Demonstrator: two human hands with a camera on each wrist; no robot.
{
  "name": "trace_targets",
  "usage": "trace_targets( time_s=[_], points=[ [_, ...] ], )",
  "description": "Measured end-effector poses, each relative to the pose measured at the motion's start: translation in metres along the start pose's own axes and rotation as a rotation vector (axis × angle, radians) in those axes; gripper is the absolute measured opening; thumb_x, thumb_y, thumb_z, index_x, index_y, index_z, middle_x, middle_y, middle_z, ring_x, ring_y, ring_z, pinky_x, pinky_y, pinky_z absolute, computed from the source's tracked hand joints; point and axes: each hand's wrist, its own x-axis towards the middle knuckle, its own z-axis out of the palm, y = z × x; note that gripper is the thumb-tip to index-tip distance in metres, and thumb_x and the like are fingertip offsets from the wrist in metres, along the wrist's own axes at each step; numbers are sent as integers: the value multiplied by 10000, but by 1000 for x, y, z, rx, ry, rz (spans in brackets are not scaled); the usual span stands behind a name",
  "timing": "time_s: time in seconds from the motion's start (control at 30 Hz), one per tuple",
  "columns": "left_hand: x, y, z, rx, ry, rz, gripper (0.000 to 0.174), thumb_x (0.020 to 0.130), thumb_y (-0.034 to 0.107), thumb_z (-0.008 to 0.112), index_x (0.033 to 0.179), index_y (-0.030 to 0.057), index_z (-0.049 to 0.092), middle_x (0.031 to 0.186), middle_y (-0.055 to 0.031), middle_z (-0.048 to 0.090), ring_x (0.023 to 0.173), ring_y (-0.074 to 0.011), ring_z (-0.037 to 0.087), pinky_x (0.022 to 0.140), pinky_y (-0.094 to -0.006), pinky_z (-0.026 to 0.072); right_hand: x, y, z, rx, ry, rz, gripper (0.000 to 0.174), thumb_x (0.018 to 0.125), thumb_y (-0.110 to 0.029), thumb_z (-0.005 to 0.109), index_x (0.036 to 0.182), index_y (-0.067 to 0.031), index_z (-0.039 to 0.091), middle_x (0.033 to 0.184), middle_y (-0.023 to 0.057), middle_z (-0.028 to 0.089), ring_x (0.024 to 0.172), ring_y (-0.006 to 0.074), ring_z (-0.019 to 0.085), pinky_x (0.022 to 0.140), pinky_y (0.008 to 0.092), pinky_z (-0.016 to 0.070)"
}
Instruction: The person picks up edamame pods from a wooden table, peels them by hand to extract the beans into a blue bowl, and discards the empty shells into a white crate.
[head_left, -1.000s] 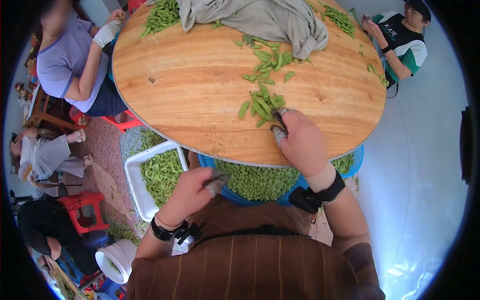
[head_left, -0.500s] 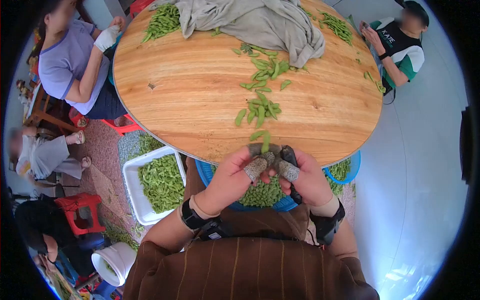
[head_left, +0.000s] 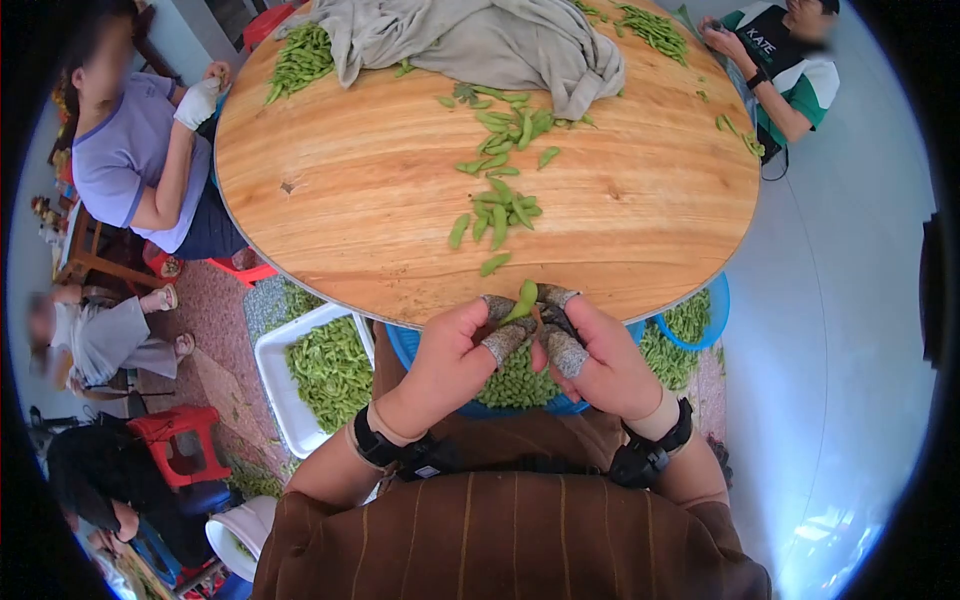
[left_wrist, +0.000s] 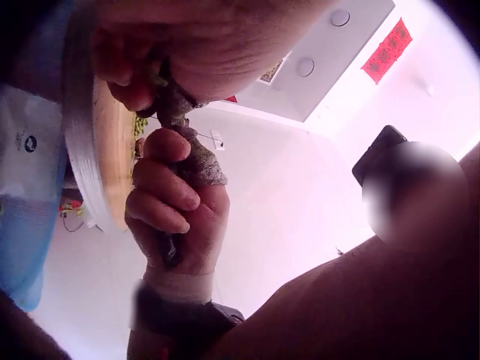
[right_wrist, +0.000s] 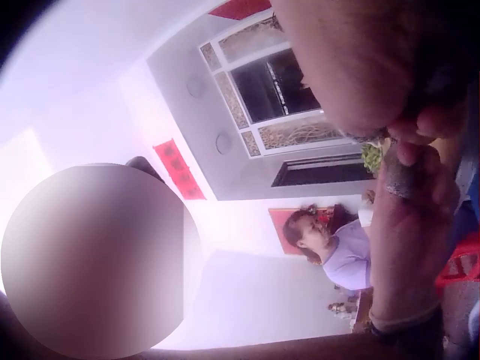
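Observation:
In the head view both hands meet at the table's near edge. My left hand (head_left: 445, 355) pinches a green soybean pod (head_left: 524, 300) upright between thumb and forefinger. Grey finger covers wrap the thumb and forefinger of each hand. My right hand (head_left: 615, 365) touches the left fingertips. Its fingers curl round a small black tool (left_wrist: 171, 251), whose end shows below them in the left wrist view; its working tip is hidden. One loose pod (head_left: 494, 263) lies just beyond the hands, with a small pile of pods (head_left: 500, 212) behind it.
A blue basket (head_left: 403, 345) of shelled beans sits below the hands. To its left stands a white bin (head_left: 278, 390) of pods, to its right another blue basket (head_left: 722, 315). A grey cloth (head_left: 470, 45) covers the far side of the round table (head_left: 350, 200). People sit around.
A second ago my right hand was at the pods on the table and my left hung apart. Since then both came together, and a pod is now between the left fingers.

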Motion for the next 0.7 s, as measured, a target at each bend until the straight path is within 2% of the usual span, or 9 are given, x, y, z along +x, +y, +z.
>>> trace_targets(
  time_s=[0.07,0.13,0.17,0.23,0.37,0.43,0.57,0.63,0.7],
  points=[
    [-1,-1,0,11,-1,-53,189,858,38,580,1042,2,600,889,-54,639,788,-102,577,683,-256,473,-1,1,0,28,-17,6,325,856,-53,479,1181,-45,498,774,19,594,556,90,517,492,240,417],
    [-2,-5,-2,220,28,74,216,817,37,600,1031,11,608,867,-100,638,755,-135,589,645,-287,474,0,2,0,185,-63,56,342,882,-70,453,1223,-73,462,762,1,577,513,65,475,449,207,390],
    [-3,-4,-3,221,23,72,216,817,37,600,1031,11,608,867,-100,638,755,-135,589,645,-287,474,0,1,0,188,-58,57,342,882,-70,453,1223,-73,462,762,1,577,513,65,475,449,207,390],
    [-6,-2,-6,944,141,432,135,870,58,579,989,1,608,843,-4,621,684,-79,560,572,-246,452,0,0,2,349,-96,130,339,904,-77,426,1243,-97,439,740,-18,545,482,40,424,413,182,357],
    [-9,-3,-9,1073,115,492,121,861,96,609,941,7,622,818,-20,628,692,-109,601,566,-256,469,2,8,-1,417,-141,157,289,912,-78,416,1197,-96,462,718,-20,520,480,38,410,404,187,348],
    [-12,-3,-11,-30,-223,-16,170,868,53,581,1032,16,605,797,-40,615,685,-107,597,588,-245,476,0,6,-4,560,-234,228,240,915,-86,419,1150,-94,471,707,-24,506,477,35,399,403,187,348],
    [-13,13,-14,-212,-317,-156,177,896,45,560,1068,10,585,803,-6,602,663,-71,571,591,-209,469,-2,12,-6,464,-216,192,239,910,-89,428,1145,-84,471,716,-17,517,485,37,418,402,188,353],
    [-7,3,-13,-26,-162,-71,196,893,33,560,1087,2,571,802,-10,604,668,-65,558,591,-212,467,-5,12,-6,246,-167,118,298,905,-84,422,1201,-70,449,727,-9,529,493,45,441,410,192,368],
    [-7,-2,-13,-75,-131,-66,183,895,47,563,1073,5,572,811,-14,607,674,-74,559,597,-213,466,-9,9,-4,231,-143,90,326,902,-81,414,1226,-64,432,733,-6,536,494,49,449,415,196,376]
  ],
)
